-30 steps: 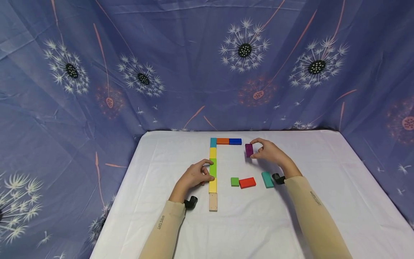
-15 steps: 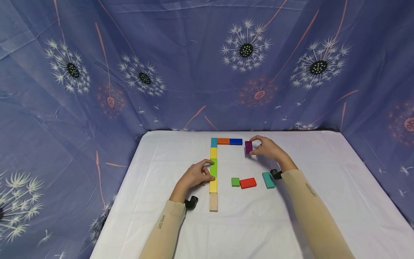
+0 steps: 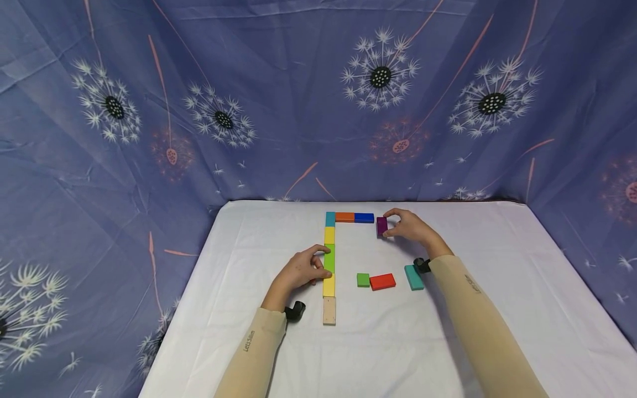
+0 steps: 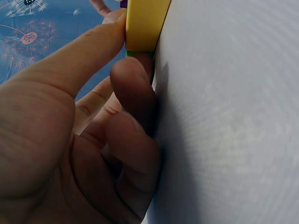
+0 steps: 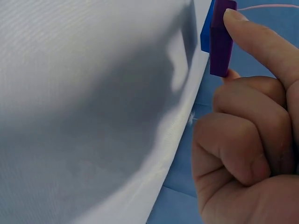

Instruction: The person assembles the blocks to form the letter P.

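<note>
A purple block (image 3: 381, 227) is pinched between the thumb and index finger of my right hand (image 3: 412, 229). It stays above the table, just right of a dark blue block (image 3: 364, 218), with a narrow gap between them. The blue one ends a row with an orange block (image 3: 345, 217) and a light blue block (image 3: 330, 219). From there a column runs toward me: a yellow block (image 3: 329, 235), a long green block (image 3: 329, 262), another yellow block (image 3: 329, 286), a plain wooden block (image 3: 329, 310). My left hand (image 3: 297, 270) rests thumb and index fingertip on the column around the green block.
To the right of the column lie a small green block (image 3: 363, 280), a red block (image 3: 382, 282) and a teal block (image 3: 414, 277). A white cloth covers the table (image 3: 378, 342); a blue patterned curtain (image 3: 288, 99) hangs behind it.
My right hand has moved slightly away from me and left with the purple block, bringing it beside the blue block's end. My left hand has kept its place on the column.
</note>
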Demonstrator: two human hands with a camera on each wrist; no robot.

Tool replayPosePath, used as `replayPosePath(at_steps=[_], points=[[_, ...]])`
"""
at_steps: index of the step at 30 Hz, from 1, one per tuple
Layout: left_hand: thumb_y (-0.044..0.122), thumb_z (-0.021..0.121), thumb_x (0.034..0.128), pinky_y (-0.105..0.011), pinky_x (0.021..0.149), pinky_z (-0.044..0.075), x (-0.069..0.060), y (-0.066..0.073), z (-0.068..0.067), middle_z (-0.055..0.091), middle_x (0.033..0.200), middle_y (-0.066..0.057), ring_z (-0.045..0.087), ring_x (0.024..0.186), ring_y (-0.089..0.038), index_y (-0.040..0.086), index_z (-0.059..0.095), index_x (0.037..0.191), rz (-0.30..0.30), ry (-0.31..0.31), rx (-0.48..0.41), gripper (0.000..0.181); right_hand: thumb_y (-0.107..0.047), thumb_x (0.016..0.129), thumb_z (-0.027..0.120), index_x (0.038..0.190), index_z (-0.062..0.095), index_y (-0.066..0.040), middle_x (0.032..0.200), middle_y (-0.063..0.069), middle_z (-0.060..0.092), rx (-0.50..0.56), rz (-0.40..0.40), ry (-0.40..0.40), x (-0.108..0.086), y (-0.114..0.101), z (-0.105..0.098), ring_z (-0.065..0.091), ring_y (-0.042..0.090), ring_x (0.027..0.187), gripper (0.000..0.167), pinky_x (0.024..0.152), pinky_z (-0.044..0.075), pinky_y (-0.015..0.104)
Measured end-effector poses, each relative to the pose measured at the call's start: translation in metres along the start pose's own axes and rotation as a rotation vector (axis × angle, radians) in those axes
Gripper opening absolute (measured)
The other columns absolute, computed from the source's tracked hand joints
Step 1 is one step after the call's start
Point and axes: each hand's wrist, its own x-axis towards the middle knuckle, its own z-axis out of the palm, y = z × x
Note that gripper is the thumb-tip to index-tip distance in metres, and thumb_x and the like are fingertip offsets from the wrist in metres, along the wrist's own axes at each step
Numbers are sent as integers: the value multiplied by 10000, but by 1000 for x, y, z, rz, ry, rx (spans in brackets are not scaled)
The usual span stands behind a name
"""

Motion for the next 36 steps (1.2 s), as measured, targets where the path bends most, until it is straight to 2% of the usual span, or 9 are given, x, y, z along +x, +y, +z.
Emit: replayPosePath(at_steps=[6, 9, 11, 14, 18, 27, 36], points=[[262, 855, 904, -334, 767, 513, 0, -1, 0, 694, 820, 35, 589, 551, -139, 235, 593, 1455, 8, -1, 7, 611, -231, 936, 811, 1520, 519, -68, 1519, 242, 495, -8, 15, -8, 7, 2, 1, 486, 288, 1022, 674, 869, 448, 388], [263, 855, 904, -337, 784, 513, 1, -1, 0, 695, 815, 35, 592, 551, -141, 235, 593, 1455, 10, -3, 9, 611, -221, 927, 816, 1517, 522, -61, 1493, 244, 504, -8, 21, -9, 9, 3, 2, 480, 289, 1012, 678, 855, 442, 386], [263, 855, 903, -339, 784, 512, 1, -1, 0, 695, 812, 32, 592, 552, -142, 235, 594, 1453, 10, -3, 9, 610, -215, 924, 817, 1515, 521, -55, 1503, 256, 495, -8, 22, -9, 10, 3, 2, 480, 305, 1034, 680, 890, 458, 420], [265, 858, 900, -338, 767, 514, 1, -1, 0, 694, 812, 33, 591, 553, -140, 238, 595, 1452, 4, -2, 7, 612, -207, 924, 814, 1514, 519, -45, 1570, 276, 457, -4, 18, -9, 11, 3, 3, 479, 339, 1117, 680, 1022, 474, 525], [262, 863, 891, -329, 753, 506, 2, -2, 0, 691, 795, 35, 587, 550, -129, 234, 596, 1451, 1, 0, 16, 621, -201, 928, 808, 1516, 514, -37, 1628, 280, 412, 7, 18, -11, 13, 5, 4, 460, 367, 1220, 677, 1169, 401, 623], [265, 866, 888, -330, 764, 499, 2, -2, 1, 684, 775, 37, 586, 544, -122, 222, 602, 1441, 0, 5, 23, 614, -203, 921, 807, 1519, 510, -37, 1645, 286, 390, 2, 15, -5, 20, 8, 5, 441, 386, 1290, 687, 1225, 336, 648], [263, 860, 897, -334, 782, 506, 2, -1, 0, 690, 787, 22, 590, 546, -130, 223, 594, 1453, 4, -2, 11, 617, -196, 932, 793, 1524, 509, -49, 1662, 275, 372, 9, 26, -6, 23, 6, 5, 422, 389, 1298, 672, 1237, 324, 646]])
